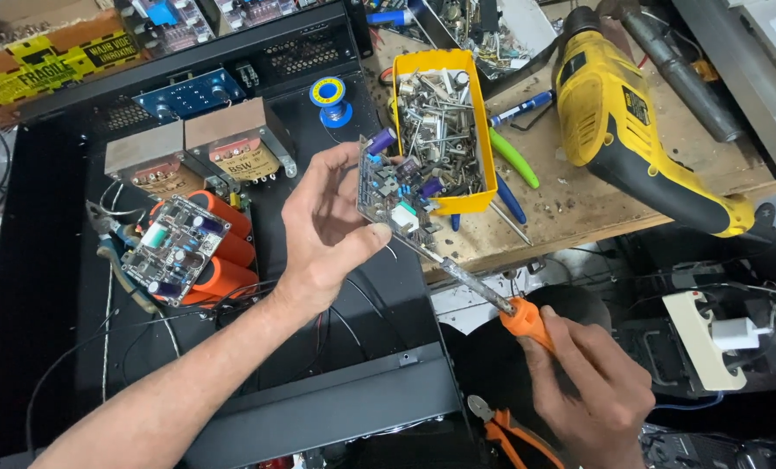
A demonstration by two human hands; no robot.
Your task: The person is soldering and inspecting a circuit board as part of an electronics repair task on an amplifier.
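Observation:
My left hand (pixel 323 230) holds a small circuit board (pixel 394 189) upright by its edges, above the open black metal chassis (pixel 49 287). The board carries purple capacitors and other small parts. My right hand (pixel 592 386) grips the orange handle of a screwdriver (pixel 483 291), and its metal shaft reaches up-left so the tip touches the lower edge of the board.
Inside the chassis sit two transformers (pixel 198 148), orange capacitors (pixel 223 252) with a board on top, and a solder spool (pixel 329 94). A yellow tray of metal hardware (pixel 444 130), a yellow drill (pixel 622 130), pens, orange-handled pliers (pixel 505 434) and a white power strip (pixel 705 339) surround it.

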